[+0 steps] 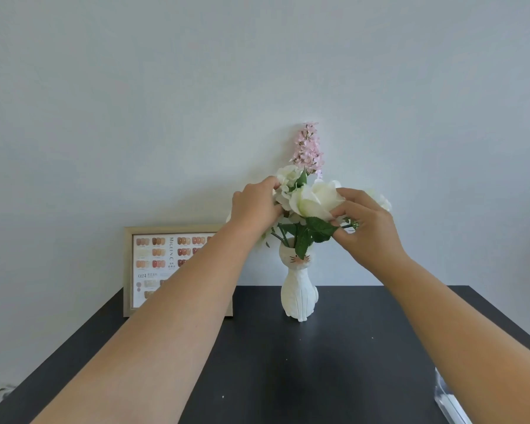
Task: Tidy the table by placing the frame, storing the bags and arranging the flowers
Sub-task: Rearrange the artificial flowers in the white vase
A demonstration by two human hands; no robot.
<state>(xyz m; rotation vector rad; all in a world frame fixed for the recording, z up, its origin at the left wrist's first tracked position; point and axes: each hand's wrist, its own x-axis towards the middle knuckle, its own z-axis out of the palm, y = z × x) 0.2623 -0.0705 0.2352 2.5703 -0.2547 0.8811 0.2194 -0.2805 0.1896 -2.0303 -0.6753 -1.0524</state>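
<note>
Flowers (308, 194) in a white cat-shaped vase (299, 293), handled by both hands.
The vase stands upright on the dark surface (288, 362), near the wall. The right hand (367, 223) has its fingers (338, 214) curled around the large white rose (314, 198); the left hand (254, 206) grips the white blooms beside it. A pink flower spike (308, 146) rises above. The gold picture frame (129, 270) leans against the wall left of the vase. A clear plastic bag (449, 399) lies at the surface's right edge.

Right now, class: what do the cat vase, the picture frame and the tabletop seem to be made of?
Cat vase: probably glazed white ceramic, with scored lines and painted whiskers. Picture frame: pale gold moulding with a satin look, wood or plastic, unclear which. Tabletop: matte black board, likely laminate; flat, no grain visible.
</note>
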